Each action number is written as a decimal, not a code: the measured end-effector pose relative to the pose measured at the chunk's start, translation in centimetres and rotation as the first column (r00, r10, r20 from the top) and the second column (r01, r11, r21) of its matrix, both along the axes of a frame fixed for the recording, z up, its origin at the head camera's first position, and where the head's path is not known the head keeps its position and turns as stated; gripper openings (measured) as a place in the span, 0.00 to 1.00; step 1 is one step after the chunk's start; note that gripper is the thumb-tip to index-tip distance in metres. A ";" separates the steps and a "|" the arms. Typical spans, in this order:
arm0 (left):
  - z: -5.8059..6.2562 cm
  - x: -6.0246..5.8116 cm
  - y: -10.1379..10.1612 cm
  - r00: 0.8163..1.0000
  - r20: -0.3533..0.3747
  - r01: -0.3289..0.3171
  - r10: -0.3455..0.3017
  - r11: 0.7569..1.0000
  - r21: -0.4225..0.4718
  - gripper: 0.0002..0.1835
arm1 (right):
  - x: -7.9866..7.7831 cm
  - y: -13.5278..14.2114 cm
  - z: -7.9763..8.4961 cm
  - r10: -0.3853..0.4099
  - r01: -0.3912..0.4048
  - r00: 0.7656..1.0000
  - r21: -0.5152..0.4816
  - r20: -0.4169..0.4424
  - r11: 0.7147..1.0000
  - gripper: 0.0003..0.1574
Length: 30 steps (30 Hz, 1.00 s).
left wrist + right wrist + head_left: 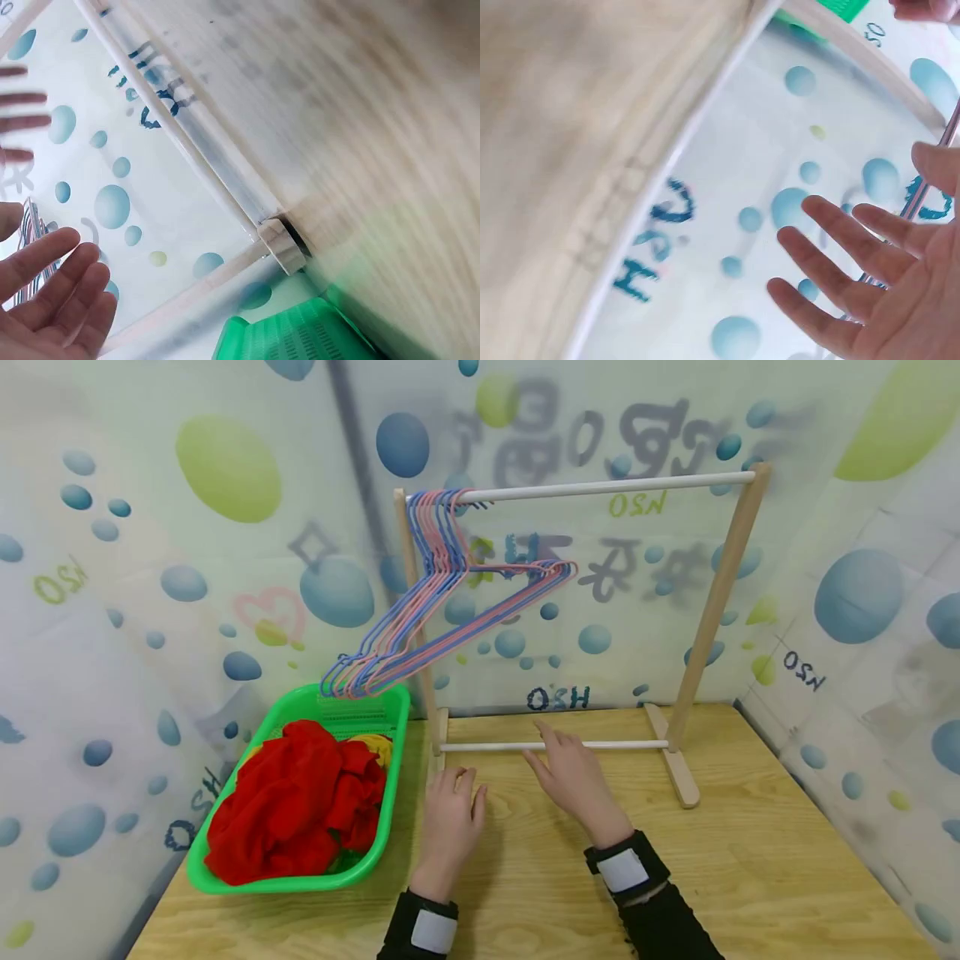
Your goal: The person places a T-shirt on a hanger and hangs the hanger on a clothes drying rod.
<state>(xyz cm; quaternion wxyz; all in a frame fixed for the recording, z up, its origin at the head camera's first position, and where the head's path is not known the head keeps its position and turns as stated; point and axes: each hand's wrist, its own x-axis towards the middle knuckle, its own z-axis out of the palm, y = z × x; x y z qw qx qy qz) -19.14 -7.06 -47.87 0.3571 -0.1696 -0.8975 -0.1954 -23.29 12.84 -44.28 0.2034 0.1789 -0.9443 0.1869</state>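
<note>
My left hand [453, 818] is held over the table just right of the green basket, its fingers loosely spread and holding nothing. To its right, my right hand [573, 777] overlaps the rack's lower white bar [480, 747] in the head view, fingers extended and nothing in them. Both palms show bare in the wrist views, the left hand [56, 307] and the right hand [877, 277]. Several pink and blue hangers [442, 585] hang bunched at the left end of the rack's top bar [600, 489]. Red cloth [300, 802] lies heaped in the green basket [400, 810], with a yellow piece [372, 746] beside it.
The wooden rack's right post [716, 610] rises from a foot [675, 760] on the wooden table [780, 852]. A patterned curtain [600, 639] stands behind the rack and along both sides. The hangers' lower ends reach over the basket's back rim.
</note>
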 end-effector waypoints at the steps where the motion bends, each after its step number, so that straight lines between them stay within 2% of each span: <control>1: 0.0 0.1 -0.1 1.000 0.002 -0.014 0.014 1.000 -0.004 0.14 | -0.4 -0.4 0.4 0.006 -0.006 1.000 -0.010 -0.012 1.000 0.34; 6: 0.3 0.5 -0.7 0.998 0.010 -0.061 0.061 0.998 -0.021 0.13 | -2.3 -2.5 2.6 0.016 -0.019 0.999 -0.053 -0.045 0.998 0.29; 10: 0.4 0.8 -1.2 0.996 0.012 -0.085 0.086 0.996 -0.016 0.12 | -3.4 -4.1 4.3 0.020 -0.022 0.999 -0.073 -0.036 0.997 0.27; 19: 0.7 1.1 -2.2 0.990 0.065 -0.130 0.127 0.990 0.056 0.10 | -5.7 -8.2 7.5 0.057 -0.059 0.998 -0.037 -0.042 0.998 0.28; 27: 1.1 1.2 -2.4 0.991 0.027 -0.135 0.133 0.988 0.079 0.08 | -7.3 -10.8 10.4 0.096 -0.105 0.986 -0.063 -0.139 0.992 0.26; 30: 1.2 1.3 -2.5 0.990 0.014 -0.140 0.140 0.987 0.077 0.08 | -7.7 -11.6 11.1 0.103 -0.121 0.984 -0.115 -0.148 0.986 0.24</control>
